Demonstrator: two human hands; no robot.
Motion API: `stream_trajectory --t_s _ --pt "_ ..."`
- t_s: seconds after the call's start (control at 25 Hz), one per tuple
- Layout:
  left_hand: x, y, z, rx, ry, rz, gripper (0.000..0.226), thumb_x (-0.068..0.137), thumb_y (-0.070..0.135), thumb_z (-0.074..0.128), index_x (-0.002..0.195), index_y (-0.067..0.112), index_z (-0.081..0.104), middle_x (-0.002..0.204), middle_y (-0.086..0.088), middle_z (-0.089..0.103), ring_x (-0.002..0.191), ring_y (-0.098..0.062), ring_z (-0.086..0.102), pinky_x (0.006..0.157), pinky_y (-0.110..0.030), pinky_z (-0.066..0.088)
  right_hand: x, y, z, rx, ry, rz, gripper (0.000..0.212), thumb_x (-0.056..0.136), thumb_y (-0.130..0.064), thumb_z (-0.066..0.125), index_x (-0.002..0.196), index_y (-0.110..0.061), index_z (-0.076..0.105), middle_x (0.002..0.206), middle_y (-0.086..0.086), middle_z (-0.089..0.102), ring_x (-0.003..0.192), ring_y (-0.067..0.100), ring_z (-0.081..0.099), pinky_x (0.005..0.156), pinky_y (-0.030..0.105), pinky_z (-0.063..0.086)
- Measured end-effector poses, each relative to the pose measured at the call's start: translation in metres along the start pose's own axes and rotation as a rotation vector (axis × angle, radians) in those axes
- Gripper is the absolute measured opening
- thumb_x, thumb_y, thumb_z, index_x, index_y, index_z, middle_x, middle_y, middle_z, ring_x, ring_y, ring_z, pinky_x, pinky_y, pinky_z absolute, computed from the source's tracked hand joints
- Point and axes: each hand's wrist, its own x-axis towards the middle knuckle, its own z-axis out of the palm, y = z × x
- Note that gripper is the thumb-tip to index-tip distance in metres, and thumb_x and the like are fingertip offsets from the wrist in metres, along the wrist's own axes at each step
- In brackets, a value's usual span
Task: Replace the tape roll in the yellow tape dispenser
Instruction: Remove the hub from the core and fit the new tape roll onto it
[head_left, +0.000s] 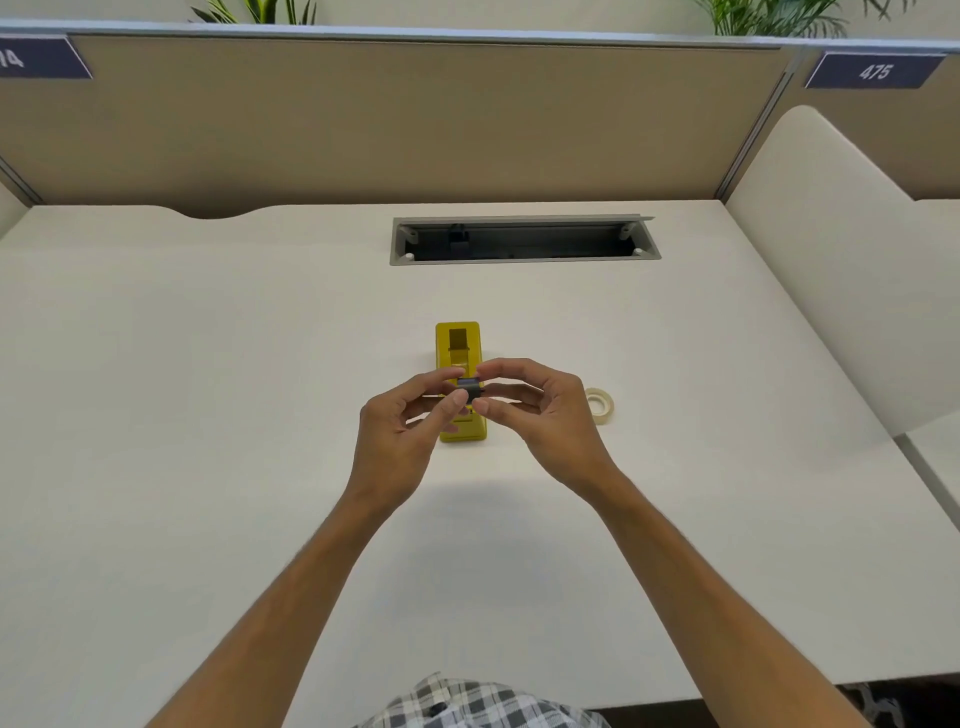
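While fingers (457, 400) pinch dark spool (469, 388), dispenser (460, 343) beneath.

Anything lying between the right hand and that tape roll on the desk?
Nothing visible does. The tape roll lies on bare desk just right of the right hand, which pinches a dark spool with the left hand.

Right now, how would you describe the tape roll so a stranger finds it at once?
Start at the yellow tape dispenser in the middle of the white desk. Just to its right, beyond the right hand, lies the tape roll: a small pale ring, the only loose thing lying there.
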Motion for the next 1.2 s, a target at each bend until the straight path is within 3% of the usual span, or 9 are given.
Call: stream_trajectory --t_s 0.12,0.2,0.28,0.4,0.64,0.8,0.96,1.08,1.2 --pt "0.001 0.000 0.000 -0.032 -0.016 -0.014 0.022 0.086 0.012 0.069 0.107 0.017 0.072 0.097 -0.002 0.075 0.093 -0.019 0.071 0.075 -0.027 0.058 0.002 0.004 -0.007 -0.014 -0.031 0.024 0.032 0.080 -0.016 0.078 0.110 -0.018 0.069 0.109 -0.004 0.072 0.100 0.014 0.070 0.081 0.024 0.057" --pt "0.002 -0.001 -0.001 -0.037 -0.012 -0.024 0.022 0.084 0.010 0.070 0.104 0.018 0.073 0.097 -0.002 0.075 0.094 -0.019 0.071 0.078 -0.029 0.059 0.005 0.012 -0.019 -0.104 0.037 0.063 0.031 0.080 -0.025 0.078 0.110 -0.023 0.069 0.108 -0.009 0.072 0.097 0.007 0.070 0.078 0.019 0.054" --pt "0.002 -0.001 -0.002 -0.029 -0.007 -0.032 0.023 0.083 0.009 0.072 0.103 0.019 0.073 0.097 -0.001 0.076 0.096 -0.018 0.071 0.081 -0.027 0.058 0.008 0.028 -0.036 -0.401 0.200 0.068 0.031 0.081 -0.032 0.076 0.110 -0.025 0.068 0.109 -0.013 0.070 0.097 0.003 0.067 0.080 0.024 0.052" --pt "0.000 -0.001 -0.003 -0.012 -0.006 -0.038 0.024 0.081 0.009 0.074 0.101 0.021 0.074 0.097 -0.002 0.076 0.097 -0.017 0.071 0.084 -0.023 0.055 0.011 0.057 -0.068 -0.973 0.311 0.145 0.042 0.084 -0.040 0.069 0.122 -0.022 0.062 0.126 -0.006 0.061 0.109 0.015 0.061 0.090 0.037 0.049" --pt "-0.001 0.000 -0.003 0.010 -0.005 -0.042 0.025 0.081 0.009 0.073 0.099 0.026 0.074 0.097 0.002 0.076 0.098 -0.014 0.070 0.084 -0.020 0.053 0.019 0.089 -0.104 -1.226 0.212 0.419 0.069 0.086 -0.056 0.061 0.141 -0.019 0.044 0.144 0.006 0.045 0.128 0.026 0.045 0.098 0.042 0.040" --pt "0.000 0.000 -0.005 0.010 0.010 -0.063 0.021 0.083 0.012 0.072 0.099 0.026 0.074 0.097 0.002 0.076 0.098 -0.017 0.071 0.096 -0.044 0.051 0.022 0.093 -0.107 -1.245 0.194 0.419 0.064 0.088 -0.056 0.058 0.140 -0.021 0.046 0.138 0.006 0.050 0.123 0.027 0.049 0.096 0.041 0.042" --pt "-0.002 0.001 -0.004 0.013 0.011 -0.072 0.018 0.084 0.016 0.071 0.100 0.025 0.074 0.096 0.002 0.076 0.095 -0.017 0.072 0.097 -0.048 0.050 0.022 0.091 -0.106 -1.150 0.247 0.384 0.055 0.088 -0.048 0.062 0.134 -0.020 0.052 0.129 0.006 0.056 0.114 0.028 0.056 0.089 0.039 0.045" --pt "0.000 0.002 -0.005 0.012 0.010 -0.073 0.018 0.083 0.017 0.072 0.101 0.022 0.074 0.096 0.002 0.076 0.093 -0.017 0.072 0.094 -0.042 0.052 0.017 0.089 -0.099 -0.803 0.405 0.352 0.054 0.082 -0.045 0.070 0.127 -0.017 0.058 0.122 0.004 0.061 0.107 0.023 0.061 0.091 0.038 0.048" --pt "0.001 0.001 -0.004 0.033 0.016 -0.070 0.020 0.080 0.018 0.075 0.099 0.023 0.073 0.094 0.006 0.076 0.092 -0.013 0.072 0.084 -0.020 0.051 0.013 0.079 -0.092 -0.480 0.506 0.317 0.049 0.075 -0.036 0.079 0.118 -0.018 0.065 0.116 -0.004 0.067 0.097 0.010 0.064 0.080 0.023 0.048"
